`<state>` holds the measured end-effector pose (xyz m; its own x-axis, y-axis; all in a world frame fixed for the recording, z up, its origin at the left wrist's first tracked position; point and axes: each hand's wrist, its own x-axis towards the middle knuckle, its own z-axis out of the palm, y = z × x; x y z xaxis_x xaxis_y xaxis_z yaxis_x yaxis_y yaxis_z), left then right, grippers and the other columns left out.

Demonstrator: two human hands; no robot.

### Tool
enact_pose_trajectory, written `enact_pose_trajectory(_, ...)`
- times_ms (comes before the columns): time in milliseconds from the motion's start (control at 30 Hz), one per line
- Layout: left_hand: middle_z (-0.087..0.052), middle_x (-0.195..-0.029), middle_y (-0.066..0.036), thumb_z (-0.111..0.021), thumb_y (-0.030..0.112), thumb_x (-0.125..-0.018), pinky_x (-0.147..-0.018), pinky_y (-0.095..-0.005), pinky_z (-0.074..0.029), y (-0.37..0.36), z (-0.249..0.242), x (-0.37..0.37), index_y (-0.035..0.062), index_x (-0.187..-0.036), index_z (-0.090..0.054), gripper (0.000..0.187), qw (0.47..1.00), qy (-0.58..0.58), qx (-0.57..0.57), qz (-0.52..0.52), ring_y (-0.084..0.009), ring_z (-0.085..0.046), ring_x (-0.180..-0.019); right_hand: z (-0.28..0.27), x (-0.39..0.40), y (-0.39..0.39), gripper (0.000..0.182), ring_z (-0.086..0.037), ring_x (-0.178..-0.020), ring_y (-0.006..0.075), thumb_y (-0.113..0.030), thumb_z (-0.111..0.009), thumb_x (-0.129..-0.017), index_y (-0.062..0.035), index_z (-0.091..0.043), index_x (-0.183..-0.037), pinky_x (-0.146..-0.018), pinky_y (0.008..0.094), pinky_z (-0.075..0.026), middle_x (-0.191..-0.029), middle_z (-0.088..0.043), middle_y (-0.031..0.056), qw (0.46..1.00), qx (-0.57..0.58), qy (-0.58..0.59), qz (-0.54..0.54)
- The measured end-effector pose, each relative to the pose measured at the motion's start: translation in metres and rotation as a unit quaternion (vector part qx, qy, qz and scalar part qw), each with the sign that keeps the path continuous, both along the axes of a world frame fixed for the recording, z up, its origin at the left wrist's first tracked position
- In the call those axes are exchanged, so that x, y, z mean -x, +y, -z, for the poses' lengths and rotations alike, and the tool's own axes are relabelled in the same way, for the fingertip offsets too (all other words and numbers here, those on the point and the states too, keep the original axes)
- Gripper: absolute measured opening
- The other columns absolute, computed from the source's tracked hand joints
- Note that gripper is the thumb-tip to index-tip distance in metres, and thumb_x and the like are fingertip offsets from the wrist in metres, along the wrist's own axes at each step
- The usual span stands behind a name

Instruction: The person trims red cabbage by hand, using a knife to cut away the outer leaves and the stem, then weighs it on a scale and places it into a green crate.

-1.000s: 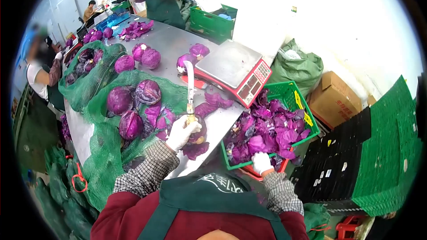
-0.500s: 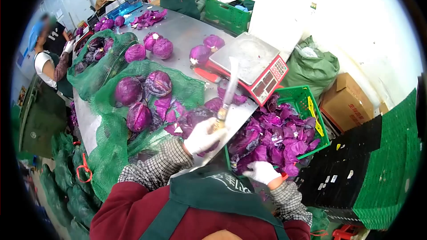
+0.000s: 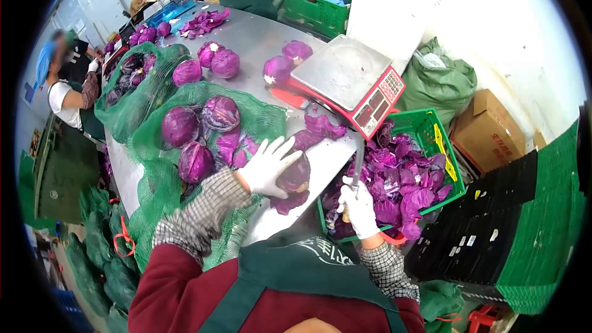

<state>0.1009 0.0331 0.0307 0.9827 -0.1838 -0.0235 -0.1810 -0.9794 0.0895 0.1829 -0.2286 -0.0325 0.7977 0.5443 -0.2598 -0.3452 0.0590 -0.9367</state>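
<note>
1. Two white gloves cover our hands; our left hand [image 3: 269, 168] has its fingers spread apart at the edge of a round purple cabbage [image 3: 295, 174] on the grey metal counter [image 3: 259, 36].
2. Our right hand [image 3: 359, 209] has its fingers clamped on a long-bladed knife [image 3: 359, 163], blade upward, near the green plastic crate [image 3: 460, 190] of loose purple leaves [image 3: 394, 179].
3. We see three more purple cabbages [image 3: 196, 162] on green netting [image 3: 148, 188], left of our left hand.

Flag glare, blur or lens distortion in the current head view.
Head view: strong fisheye bowing, black rounded border; wall nearly blown out; pale glare on table's near end; knife in right hand looks soft; scale reads sharper, though its small markings aren't legible.
</note>
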Motion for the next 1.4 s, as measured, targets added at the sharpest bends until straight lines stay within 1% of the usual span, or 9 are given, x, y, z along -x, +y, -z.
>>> enact_pose_trajectory(267, -0.042, -0.125, -0.029, -0.073, 0.070, -0.055, -0.097, -0.0447, -0.041, -0.003, -0.005, -0.031, -0.0045, -0.141, -0.024, 0.124, 0.969, 0.164, 0.071, -0.169, -0.0435, -0.047, -0.114, -0.003, 0.028, 0.020, 0.020, -0.056, -0.059, 0.0082, -0.009, -0.056, -0.090, -0.0020, -0.051, -0.108, -0.053, 0.0225, -0.047, -0.076, -0.055, 0.0033, 0.992, 0.062, -0.048, -0.098)
enact_pose_trajectory(500, -0.038, -0.128, -0.031, -0.080, 0.060, -0.055, -0.094, -0.0444, -0.045, -0.003, 0.019, -0.020, -0.0044, -0.143, -0.018, 0.125, 0.967, 0.086, 0.132, -0.200, -0.0436, -0.049, -0.114, 0.005, 0.038, 0.028, 0.019, -0.059, -0.071, 0.0372, -0.013, -0.054, -0.090, -0.0031, -0.051, -0.106, -0.062, 0.0418, -0.049, -0.079, -0.056, 0.0162, 0.940, 0.147, -0.285, -0.116)
enact_pose_trajectory(733, -0.040, -0.127, -0.030, -0.078, 0.062, -0.055, -0.093, -0.0437, -0.046, -0.008, 0.013, -0.027, -0.0060, -0.142, -0.019, 0.126, 0.959, 0.110, 0.129, -0.225, -0.0429, -0.050, -0.113, 0.049, 0.037, 0.033, 0.024, -0.059, -0.084, 0.0381, -0.011, -0.051, -0.087, 0.0037, -0.053, -0.106, -0.069, 0.0431, -0.050, -0.091, -0.056, 0.0215, 0.811, 0.205, -0.525, -0.158)
enact_pose_trajectory(833, -0.040, -0.126, -0.030, -0.079, 0.061, -0.054, -0.095, -0.0430, -0.044, -0.017, 0.001, -0.033, -0.0085, -0.141, -0.020, 0.126, 0.951, 0.137, 0.123, -0.248, -0.0424, -0.049, -0.114, 0.054, 0.036, 0.042, 0.020, -0.057, -0.086, 0.0378, -0.011, -0.052, -0.084, 0.0043, -0.056, -0.096, -0.071, 0.0431, -0.050, -0.088, -0.056, 0.0216, 0.860, 0.223, -0.441, -0.127)
enact_pose_trajectory(967, -0.042, -0.123, -0.031, -0.079, 0.060, -0.054, -0.094, -0.0435, -0.045, -0.021, 0.000, -0.038, -0.0095, -0.140, -0.021, 0.125, 0.951, 0.140, 0.109, -0.254, -0.0424, -0.050, -0.111, 0.057, 0.016, 0.045, 0.016, -0.056, -0.089, 0.0350, -0.010, -0.052, -0.078, 0.0039, -0.058, -0.084, -0.074, 0.0385, -0.051, -0.091, -0.059, 0.0214, 0.707, 0.282, -0.600, -0.244)
enact_pose_trajectory(1100, -0.045, -0.119, -0.029, -0.078, 0.060, -0.056, -0.088, -0.0428, -0.048, -0.024, 0.004, -0.043, -0.0088, -0.139, -0.022, 0.121, 0.950, 0.135, 0.092, -0.265, -0.0410, -0.053, -0.108, 0.062, -0.007, 0.055, 0.020, -0.056, -0.089, 0.0350, -0.012, -0.052, -0.076, 0.0042, -0.060, -0.082, -0.075, 0.0410, -0.051, -0.090, -0.059, 0.0214, 0.715, 0.320, -0.539, -0.310)
enact_pose_trajectory(1133, -0.046, -0.118, -0.028, -0.078, 0.060, -0.057, -0.085, -0.0422, -0.050, -0.024, 0.005, -0.045, -0.0083, -0.139, -0.023, 0.120, 0.951, 0.129, 0.086, -0.267, -0.0401, -0.054, -0.107, 0.078, -0.011, 0.060, 0.023, -0.057, -0.089, 0.0353, -0.014, -0.052, -0.076, 0.0050, -0.061, -0.084, -0.076, 0.0417, -0.051, -0.094, -0.059, 0.0237, 0.800, 0.315, -0.435, -0.268)
enact_pose_trajectory(1233, -0.040, -0.125, -0.034, -0.079, 0.059, -0.056, -0.090, -0.0459, -0.047, -0.040, 0.002, -0.044, -0.0094, -0.137, -0.024, 0.119, 0.961, 0.116, 0.072, -0.242, -0.0456, -0.050, -0.110, 0.080, -0.035, 0.069, 0.019, -0.059, -0.079, 0.0334, -0.014, -0.053, -0.076, -0.0008, -0.065, -0.074, -0.073, 0.0410, -0.050, -0.077, -0.061, 0.0181, 0.671, 0.342, -0.594, -0.283)
enact_pose_trajectory(1400, -0.038, -0.132, -0.031, -0.082, 0.053, -0.056, -0.101, -0.0469, -0.039, -0.018, 0.025, -0.008, -0.0090, -0.139, -0.023, 0.119, 0.945, -0.001, 0.191, -0.265, -0.0434, -0.045, -0.117, 0.078, -0.027, 0.082, 0.018, -0.061, -0.065, 0.0251, -0.015, -0.052, -0.084, -0.0013, -0.064, -0.084, -0.076, 0.0369, -0.049, -0.082, -0.063, 0.0160, 0.845, 0.222, -0.438, -0.211)
